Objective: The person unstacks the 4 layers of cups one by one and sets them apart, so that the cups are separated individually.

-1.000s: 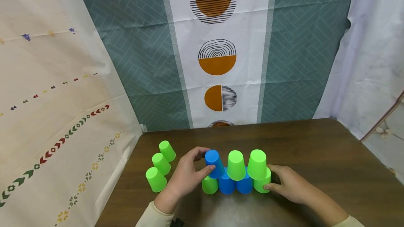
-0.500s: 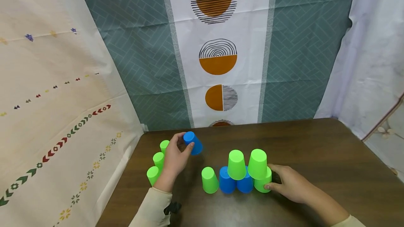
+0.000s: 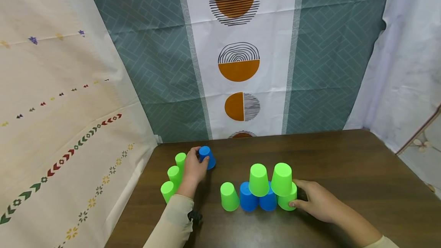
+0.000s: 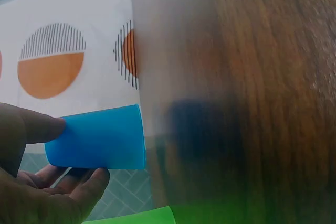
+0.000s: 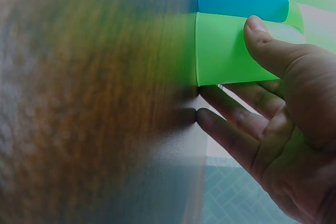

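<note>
My left hand (image 3: 195,169) holds an upside-down blue cup (image 3: 207,158) near the back left of the table, thumb on one side and fingers on the other. In the left wrist view the rim of this blue cup (image 4: 100,139) is close to the tabletop; whether it touches, I cannot tell. My right hand (image 3: 315,201) grips the right-end green cup (image 3: 288,199) of a bottom row, with the thumb (image 5: 260,35) across its side. Two blue cups (image 3: 249,198) stand beside it in that row. Above them sit two green cups (image 3: 259,180) forming an upper level.
A lone green cup (image 3: 229,197) stands at the row's left end, a little apart. Several green cups (image 3: 173,175) line the table's left side, partly hidden by my left hand. The brown table (image 3: 330,156) meets a patterned curtain (image 3: 165,87) at the back.
My left hand has lifted the blue cup off the upper level's left end, carried it back and left, then lowered it towards the table. My right hand has stayed on its green cup.
</note>
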`<state>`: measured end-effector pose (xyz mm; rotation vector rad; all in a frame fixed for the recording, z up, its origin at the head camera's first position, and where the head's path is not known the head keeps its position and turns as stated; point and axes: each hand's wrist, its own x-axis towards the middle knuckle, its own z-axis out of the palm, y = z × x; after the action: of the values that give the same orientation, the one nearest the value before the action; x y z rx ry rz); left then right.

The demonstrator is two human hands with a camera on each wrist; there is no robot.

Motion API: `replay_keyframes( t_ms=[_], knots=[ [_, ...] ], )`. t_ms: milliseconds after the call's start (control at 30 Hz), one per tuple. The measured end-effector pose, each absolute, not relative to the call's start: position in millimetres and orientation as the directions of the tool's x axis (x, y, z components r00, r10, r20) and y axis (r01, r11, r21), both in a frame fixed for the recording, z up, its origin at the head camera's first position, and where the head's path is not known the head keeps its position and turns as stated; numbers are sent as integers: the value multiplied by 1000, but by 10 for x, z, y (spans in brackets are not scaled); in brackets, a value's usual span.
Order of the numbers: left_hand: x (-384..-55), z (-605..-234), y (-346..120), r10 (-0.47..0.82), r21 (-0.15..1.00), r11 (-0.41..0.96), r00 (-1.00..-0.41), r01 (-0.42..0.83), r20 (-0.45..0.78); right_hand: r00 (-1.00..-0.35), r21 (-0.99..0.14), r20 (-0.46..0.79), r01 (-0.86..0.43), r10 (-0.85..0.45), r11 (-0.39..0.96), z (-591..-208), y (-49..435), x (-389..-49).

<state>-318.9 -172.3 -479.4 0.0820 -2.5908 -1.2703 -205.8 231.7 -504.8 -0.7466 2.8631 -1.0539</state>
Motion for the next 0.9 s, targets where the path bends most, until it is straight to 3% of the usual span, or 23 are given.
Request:
replay_keyframes(
  t_ms=[900],
  knots=[
    [-3254,-4884,-1788,-179,753,657,-972,-4,151,-883,-615,161,-439,-440,655,-5034,2313,-2045]
  ],
)
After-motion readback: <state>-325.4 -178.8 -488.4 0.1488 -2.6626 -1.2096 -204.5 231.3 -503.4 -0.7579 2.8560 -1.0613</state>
